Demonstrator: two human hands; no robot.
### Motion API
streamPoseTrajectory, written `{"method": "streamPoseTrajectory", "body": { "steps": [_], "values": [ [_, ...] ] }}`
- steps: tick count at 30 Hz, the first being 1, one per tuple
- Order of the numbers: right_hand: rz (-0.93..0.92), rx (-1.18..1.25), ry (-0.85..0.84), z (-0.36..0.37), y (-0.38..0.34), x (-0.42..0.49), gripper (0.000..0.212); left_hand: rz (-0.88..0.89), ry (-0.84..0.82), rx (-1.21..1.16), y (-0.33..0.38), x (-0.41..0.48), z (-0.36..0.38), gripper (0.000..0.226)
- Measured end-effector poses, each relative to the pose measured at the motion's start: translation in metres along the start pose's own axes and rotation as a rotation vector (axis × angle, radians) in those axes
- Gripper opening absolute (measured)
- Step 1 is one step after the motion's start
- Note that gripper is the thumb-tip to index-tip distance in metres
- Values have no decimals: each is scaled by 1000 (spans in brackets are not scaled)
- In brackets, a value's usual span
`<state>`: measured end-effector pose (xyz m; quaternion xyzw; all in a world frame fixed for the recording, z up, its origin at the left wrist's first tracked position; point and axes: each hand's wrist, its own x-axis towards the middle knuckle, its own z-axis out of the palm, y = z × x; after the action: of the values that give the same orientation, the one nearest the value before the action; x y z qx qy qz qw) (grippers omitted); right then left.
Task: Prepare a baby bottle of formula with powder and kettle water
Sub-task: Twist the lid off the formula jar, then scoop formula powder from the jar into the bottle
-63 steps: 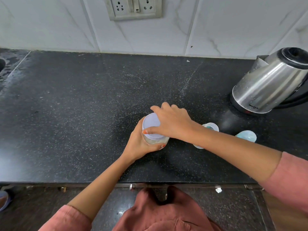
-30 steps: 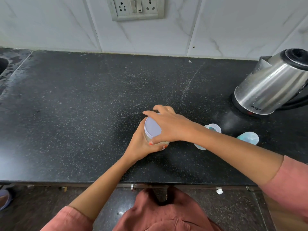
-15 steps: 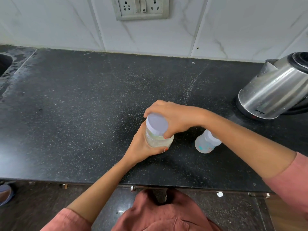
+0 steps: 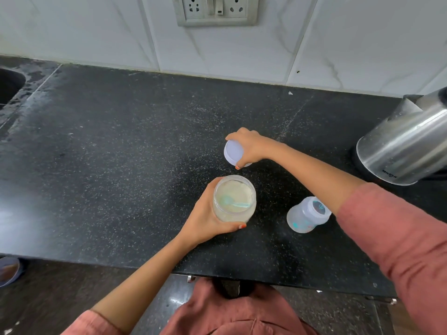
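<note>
**Jar uncapped, lid carried off**

- Sink: seen at the far left edge of the counter. It is not involved.
- Left hand: wrapped round the jar, which is held upright on the counter near the front edge.
- Jar: capped half a second ago, now open. Pale powder is exposed, with a teal scoop lying on it.
- Lid: lifted off and moved behind the jar, slightly to the right and apart from it. It is gripped from above by the right hand, with fingers curled over its rim. Whether it has been set down on the counter cannot be told.
- Bottle: stood on the counter near the jar's right side, apart from it and below the right forearm. It is untouched, and no powder can be made out inside.
- Kettle: placed at the right edge, well apart from the bottle and untouched.
- Task status: opening is judged complete and the powder can now be reached. The right hand is judged free for the scoop only once the lid is released. Dosing and water are not yet begun
</note>
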<state>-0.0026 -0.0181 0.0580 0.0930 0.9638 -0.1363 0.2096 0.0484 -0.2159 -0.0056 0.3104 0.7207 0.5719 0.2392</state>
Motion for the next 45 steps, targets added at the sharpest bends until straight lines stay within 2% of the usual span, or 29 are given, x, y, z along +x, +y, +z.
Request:
{"method": "streamPoseTrajectory", "body": {
  "steps": [12,20,23,27,31,36,40,45],
  "values": [
    [3,-144,-23,23,6,22,85,20,-14,10,-1,1,-1,83],
    [-11,-60,-9,17,10,12,93,17,-9,-6,0,1,0,83],
    [-33,58,79,5,9,-4,77,11,-12,-8,1,0,0,82],
    [-54,252,192,-9,0,-39,43,4,-11,-6,1,0,0,83],
    [-55,394,229,-15,-18,-85,19,5,-1,-8,2,-1,1,83],
    [-60,302,156,-1,-40,-121,15,-13,-11,-8,0,0,-1,85],
    [-15,85,109,15,-53,-126,13,-27,-13,-12,-1,-1,0,86],
    [-2,-150,107,19,-66,-124,26,-28,-16,-26,1,-2,0,85]
  ]
}}
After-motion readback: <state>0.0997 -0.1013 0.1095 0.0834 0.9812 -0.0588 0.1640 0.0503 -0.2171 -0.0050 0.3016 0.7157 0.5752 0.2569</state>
